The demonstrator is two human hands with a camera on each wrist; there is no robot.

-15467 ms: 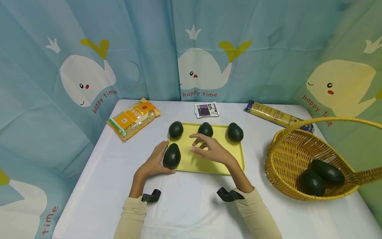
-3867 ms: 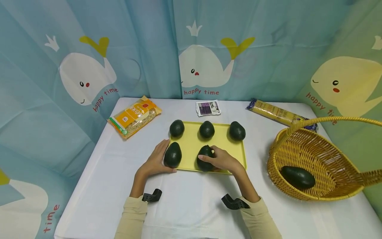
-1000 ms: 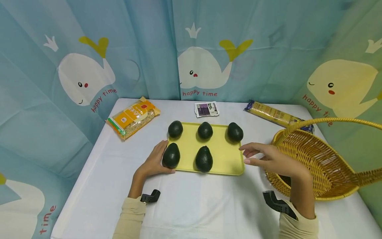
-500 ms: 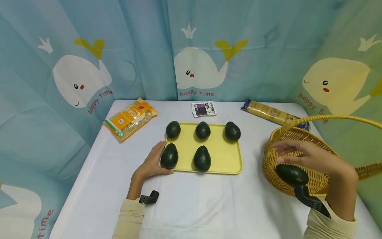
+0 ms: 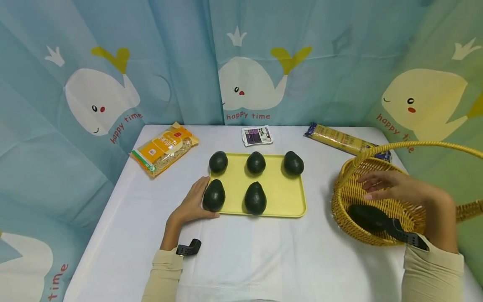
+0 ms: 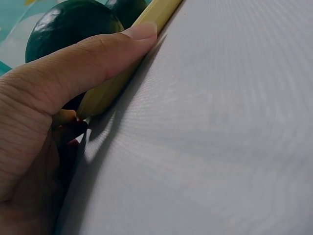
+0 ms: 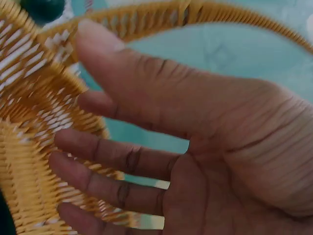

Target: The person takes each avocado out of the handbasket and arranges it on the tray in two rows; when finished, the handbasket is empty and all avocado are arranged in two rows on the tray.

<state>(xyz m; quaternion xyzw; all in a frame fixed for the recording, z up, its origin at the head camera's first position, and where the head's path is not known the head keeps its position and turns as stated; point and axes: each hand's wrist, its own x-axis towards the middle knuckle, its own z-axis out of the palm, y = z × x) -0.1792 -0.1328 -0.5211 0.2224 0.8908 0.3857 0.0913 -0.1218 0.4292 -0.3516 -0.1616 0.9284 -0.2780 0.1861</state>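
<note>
My left hand [image 5: 192, 203] holds the front-left corner of a yellow tray [image 5: 283, 193]. Its thumb lies along the tray's front wall [image 6: 110, 90] in the left wrist view; the other fingers are mostly hidden. Dark green avocados stand on the tray: three at the back and two in front, one front avocado [image 5: 214, 195] beside my left hand and another avocado [image 5: 255, 199] in the middle. My right hand [image 5: 403, 188], holding nothing, hovers over a wicker basket [image 5: 341, 212] with loosely bent, spread fingers. Below it one avocado [image 5: 366, 217] lies in the basket, partly covered by the wrist strap.
An orange noodle bag [image 5: 164, 149] lies at the back left, a small white-and-purple packet [image 5: 257, 136] behind the tray. A long yellow packet [image 5: 339, 138] lies behind the basket, whose handle [image 5: 426, 144] arches high. Curtains stand close around the table [image 5: 264, 260].
Since the earlier frames, an avocado has gone from basket to tray's front middle, where my right hand released it. That hand then moved right, over the basket. My left hand stays put.
</note>
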